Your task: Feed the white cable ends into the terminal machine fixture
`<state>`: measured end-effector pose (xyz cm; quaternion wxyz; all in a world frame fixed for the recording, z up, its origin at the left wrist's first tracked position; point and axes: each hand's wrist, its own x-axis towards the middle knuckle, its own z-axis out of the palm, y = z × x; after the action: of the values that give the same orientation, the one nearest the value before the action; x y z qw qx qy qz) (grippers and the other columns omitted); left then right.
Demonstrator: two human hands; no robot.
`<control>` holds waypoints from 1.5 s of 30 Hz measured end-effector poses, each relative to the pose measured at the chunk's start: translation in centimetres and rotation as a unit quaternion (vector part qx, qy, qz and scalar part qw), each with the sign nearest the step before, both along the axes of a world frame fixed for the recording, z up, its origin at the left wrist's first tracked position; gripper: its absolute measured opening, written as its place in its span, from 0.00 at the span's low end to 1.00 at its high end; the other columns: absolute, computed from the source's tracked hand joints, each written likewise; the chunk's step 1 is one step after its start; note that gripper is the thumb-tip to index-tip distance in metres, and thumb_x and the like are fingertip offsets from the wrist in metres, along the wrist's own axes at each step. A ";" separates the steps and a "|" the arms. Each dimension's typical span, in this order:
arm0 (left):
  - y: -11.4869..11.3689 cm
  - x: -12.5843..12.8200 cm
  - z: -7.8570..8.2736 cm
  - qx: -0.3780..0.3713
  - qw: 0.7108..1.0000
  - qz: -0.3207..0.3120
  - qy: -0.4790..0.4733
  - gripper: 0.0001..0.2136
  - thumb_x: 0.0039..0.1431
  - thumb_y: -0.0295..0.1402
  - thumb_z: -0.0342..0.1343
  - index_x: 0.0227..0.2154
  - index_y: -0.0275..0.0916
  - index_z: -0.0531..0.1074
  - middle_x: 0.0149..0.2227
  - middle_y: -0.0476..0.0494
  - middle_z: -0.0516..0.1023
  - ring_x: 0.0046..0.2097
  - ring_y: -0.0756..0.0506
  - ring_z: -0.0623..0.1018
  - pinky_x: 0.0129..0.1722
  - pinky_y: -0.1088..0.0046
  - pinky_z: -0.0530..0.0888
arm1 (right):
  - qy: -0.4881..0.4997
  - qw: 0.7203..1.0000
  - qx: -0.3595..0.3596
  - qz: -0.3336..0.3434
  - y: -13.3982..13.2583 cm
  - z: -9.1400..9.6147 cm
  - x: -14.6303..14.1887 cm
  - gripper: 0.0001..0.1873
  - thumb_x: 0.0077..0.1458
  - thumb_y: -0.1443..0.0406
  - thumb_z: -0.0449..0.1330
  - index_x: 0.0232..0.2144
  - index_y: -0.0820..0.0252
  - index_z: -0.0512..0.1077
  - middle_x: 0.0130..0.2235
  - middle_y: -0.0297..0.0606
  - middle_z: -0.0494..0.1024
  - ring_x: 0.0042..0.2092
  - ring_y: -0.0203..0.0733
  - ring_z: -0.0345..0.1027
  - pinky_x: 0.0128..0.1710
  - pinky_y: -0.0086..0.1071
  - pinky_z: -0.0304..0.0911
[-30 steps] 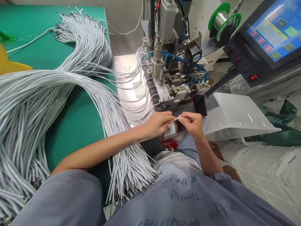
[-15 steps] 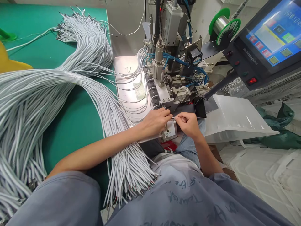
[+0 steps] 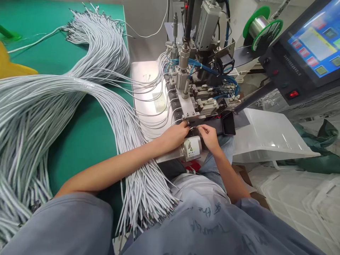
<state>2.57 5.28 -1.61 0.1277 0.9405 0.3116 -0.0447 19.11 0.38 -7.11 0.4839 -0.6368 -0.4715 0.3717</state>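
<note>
My left hand [image 3: 174,136] is closed at the front edge of the bench machine [image 3: 183,95], its fingertips partly hidden beside a metal clamp. A short white cable [image 3: 193,128] spans the gap between my two hands, and the left fingers grip it. My right hand [image 3: 210,137] pinches the thin end of that cable between thumb and forefinger. Just below the hands lies a clear jar with a white label [image 3: 193,147]. Other white cables [image 3: 148,124] curve into the machine's row of black slots. A big bundle of white cables [image 3: 117,117] drapes across the green mat, under my left forearm.
A spool of solder wire [image 3: 259,27] on green flanges hangs behind the machine. At the right are a lit touchscreen [image 3: 316,39], a small black tray [image 3: 228,124] and a translucent plastic chute [image 3: 268,132]. The green mat [image 3: 82,141] covers the left side.
My left fingers have moved up toward the machine's front clamp. The right hand stays pinched, slightly higher, and the cable end now shows between the hands. The view has shifted a little.
</note>
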 end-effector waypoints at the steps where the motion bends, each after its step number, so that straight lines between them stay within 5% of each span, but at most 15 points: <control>1: 0.1 0.0 0.0 -0.003 1.000 -0.005 0.010 0.13 0.57 0.20 0.42 0.40 0.30 0.71 0.36 0.38 0.70 0.30 0.47 0.75 0.27 0.71 0.68 | 0.014 1.000 -0.014 0.009 0.3 -0.2 0.2 0.10 0.46 0.59 0.56 0.26 0.60 0.72 0.26 0.36 0.73 0.28 0.38 0.65 0.31 0.33 0.61; 8: 0.0 0.0 0.4 0.009 0.999 -0.019 0.034 0.14 0.57 0.20 0.42 0.40 0.29 0.70 0.37 0.37 0.70 0.33 0.44 0.76 0.30 0.70 0.71 | 0.068 0.995 -0.054 0.045 1.1 -0.6 -0.2 0.10 0.45 0.58 0.58 0.22 0.59 0.67 0.20 0.29 0.65 0.23 0.33 0.57 0.25 0.30 0.57; 14: 0.1 -0.2 0.1 0.023 0.999 -0.022 0.009 0.17 0.60 0.23 0.43 0.51 0.35 0.65 0.38 0.39 0.70 0.31 0.46 0.76 0.29 0.72 0.70 | 0.049 0.995 -0.051 0.075 1.3 -0.6 0.0 0.12 0.47 0.57 0.57 0.21 0.59 0.65 0.19 0.28 0.63 0.22 0.32 0.56 0.24 0.29 0.54; 31: -0.3 -0.5 0.3 0.103 0.992 -0.068 0.017 0.16 0.62 0.22 0.40 0.50 0.31 0.65 0.43 0.34 0.69 0.41 0.43 0.75 0.34 0.69 0.70 | 0.049 0.993 -0.063 0.089 1.7 -1.3 -0.3 0.15 0.48 0.53 0.54 0.22 0.58 0.61 0.19 0.27 0.61 0.21 0.31 0.53 0.21 0.27 0.51; 37: -0.5 -1.0 1.4 0.105 0.992 -0.048 0.052 0.09 0.58 0.19 0.47 0.30 0.31 0.72 0.32 0.37 0.74 0.41 0.40 0.75 0.31 0.69 0.68 | 0.024 0.992 -0.043 0.118 2.2 -1.7 -0.3 0.17 0.50 0.53 0.52 0.18 0.57 0.57 0.17 0.25 0.53 0.20 0.30 0.46 0.21 0.27 0.48; 41: -0.6 -1.2 1.8 0.106 0.992 -0.022 0.057 0.08 0.57 0.19 0.49 0.27 0.32 0.72 0.32 0.37 0.74 0.38 0.41 0.75 0.27 0.71 0.65 | -0.012 0.997 -0.019 0.080 1.9 -1.3 0.1 0.16 0.50 0.55 0.52 0.18 0.57 0.58 0.18 0.26 0.56 0.23 0.32 0.50 0.23 0.27 0.50; 45: -0.5 -1.2 1.4 0.117 0.991 0.031 0.062 0.09 0.57 0.19 0.47 0.31 0.30 0.73 0.34 0.34 0.74 0.37 0.41 0.76 0.25 0.72 0.63 | -0.103 0.989 0.065 -0.080 -2.1 0.9 -1.8 0.13 0.56 0.60 0.48 0.23 0.58 0.62 0.24 0.31 0.64 0.28 0.35 0.56 0.29 0.29 0.53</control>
<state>1.39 4.76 -0.25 -0.0018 0.9344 0.3507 -0.0623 17.33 -1.68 -6.24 0.5011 -0.6744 -0.4899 0.2326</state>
